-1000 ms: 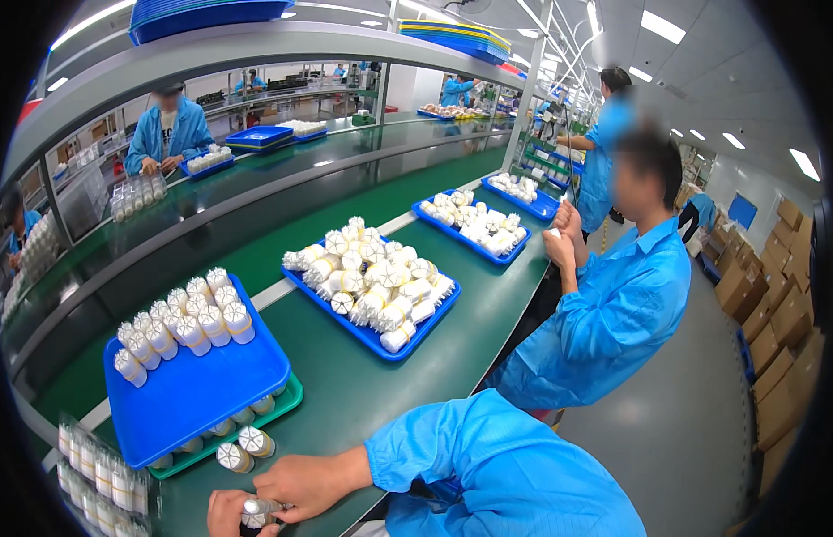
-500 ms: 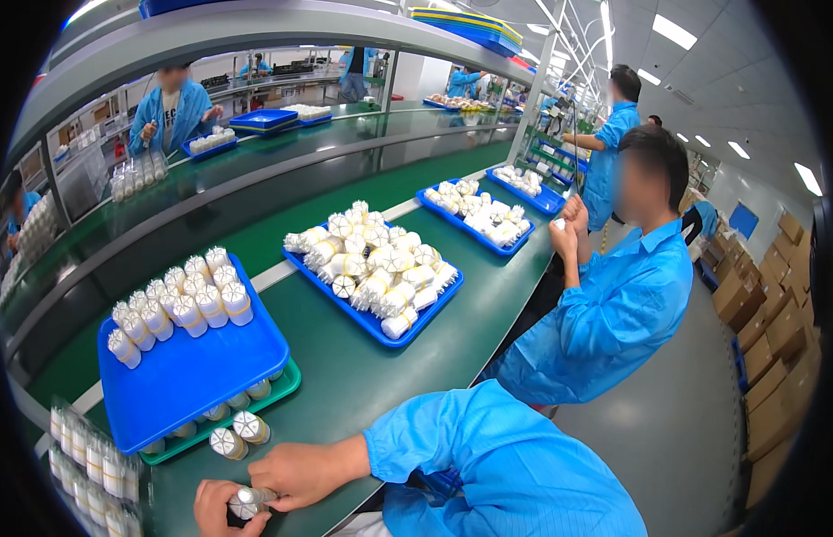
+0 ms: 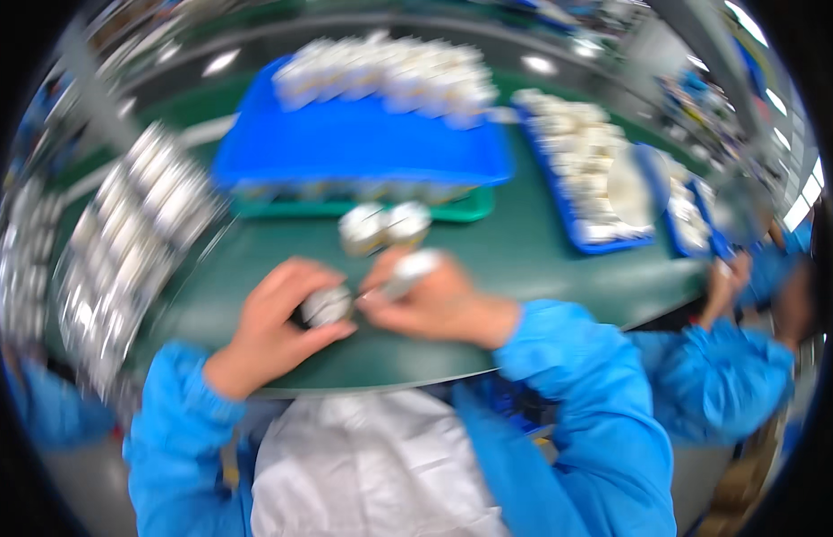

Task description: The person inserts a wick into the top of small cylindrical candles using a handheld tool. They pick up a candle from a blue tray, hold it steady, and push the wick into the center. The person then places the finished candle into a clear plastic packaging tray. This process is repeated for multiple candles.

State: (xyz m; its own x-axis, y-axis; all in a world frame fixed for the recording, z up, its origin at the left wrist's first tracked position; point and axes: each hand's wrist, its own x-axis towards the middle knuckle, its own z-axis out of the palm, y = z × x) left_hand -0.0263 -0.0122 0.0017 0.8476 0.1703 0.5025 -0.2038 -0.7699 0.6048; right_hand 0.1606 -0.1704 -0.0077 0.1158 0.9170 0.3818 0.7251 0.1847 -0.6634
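Note:
My left hand is wrapped round a short white cylindrical bundle, held just above the green work surface. Close beside it, my right hand is closed on a slim white tube-like piece; motion blur hides its exact kind. Two white bundles stand together just beyond my hands. Behind them a blue tray carries rows of similar bundles along its far side. It rests above a green tray, with more bundles showing between the two.
Clear plastic packs of white bundles lie at the left. Further right, a blue tray is heaped with white bundles, with another filled blue tray beyond it. A co-worker's blue sleeve is at the bench on the right.
The view has swung left and down, bringing both my forearms into sight. My right hand has come off the bundle and now grips a white piece, while my left still holds the bundle.

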